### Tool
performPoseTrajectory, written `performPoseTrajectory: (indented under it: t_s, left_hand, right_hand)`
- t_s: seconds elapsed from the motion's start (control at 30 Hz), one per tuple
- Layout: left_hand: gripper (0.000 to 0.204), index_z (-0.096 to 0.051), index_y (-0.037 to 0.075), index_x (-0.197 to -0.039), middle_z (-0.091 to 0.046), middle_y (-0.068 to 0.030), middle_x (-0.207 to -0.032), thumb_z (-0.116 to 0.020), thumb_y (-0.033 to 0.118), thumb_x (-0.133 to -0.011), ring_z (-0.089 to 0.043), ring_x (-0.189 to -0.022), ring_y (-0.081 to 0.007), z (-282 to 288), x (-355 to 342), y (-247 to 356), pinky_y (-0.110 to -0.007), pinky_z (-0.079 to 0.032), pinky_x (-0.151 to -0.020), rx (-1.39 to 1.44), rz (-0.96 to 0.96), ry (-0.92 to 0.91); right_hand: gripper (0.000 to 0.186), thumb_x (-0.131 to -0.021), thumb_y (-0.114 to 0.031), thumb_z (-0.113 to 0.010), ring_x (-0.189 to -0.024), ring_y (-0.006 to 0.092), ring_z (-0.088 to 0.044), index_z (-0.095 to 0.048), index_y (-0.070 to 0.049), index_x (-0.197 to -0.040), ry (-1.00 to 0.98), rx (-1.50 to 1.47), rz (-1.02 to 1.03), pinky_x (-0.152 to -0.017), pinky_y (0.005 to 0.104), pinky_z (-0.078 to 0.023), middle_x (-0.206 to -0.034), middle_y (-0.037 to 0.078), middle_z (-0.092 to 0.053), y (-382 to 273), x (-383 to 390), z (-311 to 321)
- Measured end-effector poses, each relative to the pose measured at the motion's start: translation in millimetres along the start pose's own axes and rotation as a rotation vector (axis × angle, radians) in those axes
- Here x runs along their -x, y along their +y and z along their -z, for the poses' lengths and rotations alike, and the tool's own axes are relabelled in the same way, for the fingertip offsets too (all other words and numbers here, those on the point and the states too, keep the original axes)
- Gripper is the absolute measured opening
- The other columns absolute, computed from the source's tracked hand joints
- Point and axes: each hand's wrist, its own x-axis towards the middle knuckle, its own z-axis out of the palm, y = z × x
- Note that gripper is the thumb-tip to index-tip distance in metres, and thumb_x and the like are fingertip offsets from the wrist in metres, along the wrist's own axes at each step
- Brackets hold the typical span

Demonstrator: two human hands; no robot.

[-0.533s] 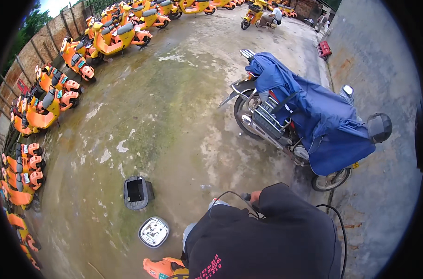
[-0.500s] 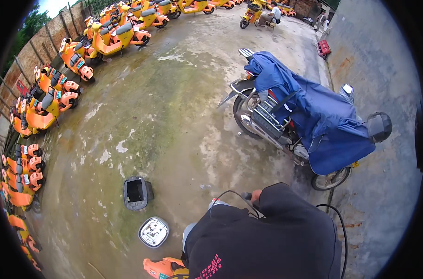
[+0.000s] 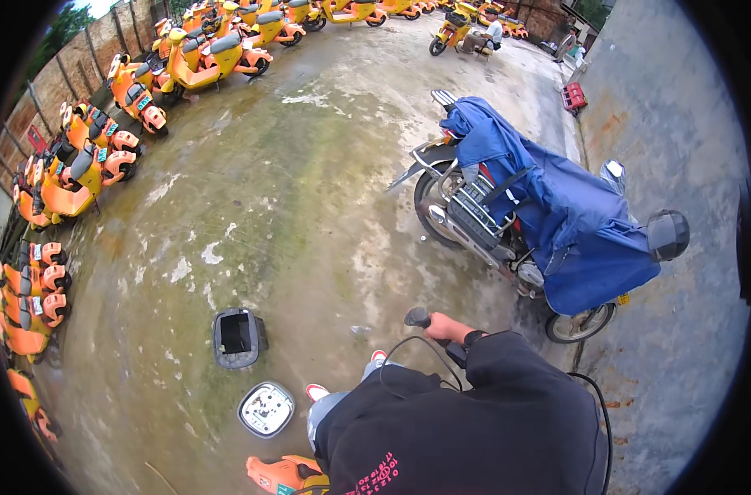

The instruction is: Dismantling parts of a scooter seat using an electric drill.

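Observation:
My right hand (image 3: 446,328), with a dark band at its wrist, is closed around a dark, handle-shaped thing (image 3: 416,317) with a rounded grey end. Its exact kind does not show. A thin black cable (image 3: 404,341) loops close by and runs down past my black sleeve. My left hand does not show. On the ground left of my feet stands an open black box (image 3: 237,360), its inside dark. Just below it lies a rounded-square piece (image 3: 266,410) with a white face, dark marks and a dark rim. An orange scooter part (image 3: 280,473) juts in beside my torso.
A motorcycle under a blue cover (image 3: 548,210) stands on the right by the grey wall (image 3: 672,124), a black helmet (image 3: 667,235) at its front. Several orange-yellow scooters (image 3: 202,62) line the left and far sides. Far off, a person (image 3: 491,33) sits beside a scooter. A red crate (image 3: 573,97) is near the wall.
My right hand has come out farther up and left, showing more of the dark handle-shaped thing. Both shoes now show more. The view has shifted slightly.

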Motion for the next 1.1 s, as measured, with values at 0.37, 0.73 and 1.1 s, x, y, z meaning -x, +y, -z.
performPoseTrajectory:
  t_s: [0.37, 0.73, 1.1]
  left_hand:
    - [0.013, -0.051, 0.01, -0.086, -0.053, -0.0034, -0.067, -0.051, 0.022, -0.091, -0.054, -0.06, -0.0187, 39.8, -69.2, 31.5, -0.04, -0.048, -0.058, -0.14, 0.115, -0.056]
    - [0.014, -0.051, 0.009, -0.088, -0.055, -0.0044, -0.07, -0.051, 0.023, -0.091, -0.055, -0.061, -0.0193, 36.8, -97.4, 73.2, -0.041, -0.048, -0.059, -0.35, 0.249, -0.049]
    - [0.023, -0.052, 0.006, -0.11, -0.064, -0.0093, -0.091, -0.047, 0.023, -0.096, -0.063, -0.073, -0.0174, -160.6, -169.7, 198.7, -0.032, -0.048, -0.056, -0.789, -0.141, -0.302]
  right_hand:
    - [0.08, -0.077, 0.001, -0.059, -0.079, 0.0206, -0.064, -0.026, -0.015, -0.149, 0.004, -1.043, 0.514, -0.074, 0.0357, -0.054, -0.117, 0.016, -0.059, -221.5, 67.5, -37.9]
    - [0.056, -0.082, -0.018, -0.07, -0.083, 0.0216, -0.066, -0.048, 0.0, -0.13, 0.014, -1.06, 0.778, -0.075, 0.0358, -0.056, -0.112, 0.016, -0.062, -267.0, 117.1, 27.4]
    - [0.023, -0.086, -0.016, -0.065, -0.063, 0.0168, -0.06, -0.058, -0.005, -0.104, 0.029, -1.208, 0.081, -0.059, 0.0343, -0.052, -0.085, 0.006, -0.062, -202.8, -91.7, 20.5]
